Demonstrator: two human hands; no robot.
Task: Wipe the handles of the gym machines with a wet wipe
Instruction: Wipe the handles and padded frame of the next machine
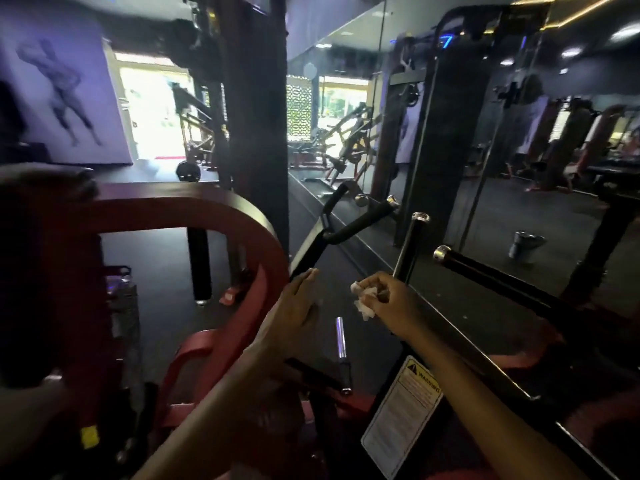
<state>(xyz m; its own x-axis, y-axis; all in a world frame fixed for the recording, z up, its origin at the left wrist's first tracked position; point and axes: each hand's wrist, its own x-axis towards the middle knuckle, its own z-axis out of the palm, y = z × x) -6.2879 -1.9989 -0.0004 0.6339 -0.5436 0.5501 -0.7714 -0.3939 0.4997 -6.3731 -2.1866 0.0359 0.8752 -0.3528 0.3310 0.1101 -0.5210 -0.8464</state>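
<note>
Head view — right hand around wipe

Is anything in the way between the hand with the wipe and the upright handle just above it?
Nothing visible. The right hand, gripping the wet wipe, sits right at the base of the upright black handle. The left hand is off to the side, against the angled bar.

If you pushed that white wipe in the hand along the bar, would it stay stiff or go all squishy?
Probably squishy: the wet wipe is crumpled into folds in the right hand, so it looks soft and floppy. It likely weighs next to nothing, since curled fingers alone hold it. It would probably bend around the upright black handle.
</note>
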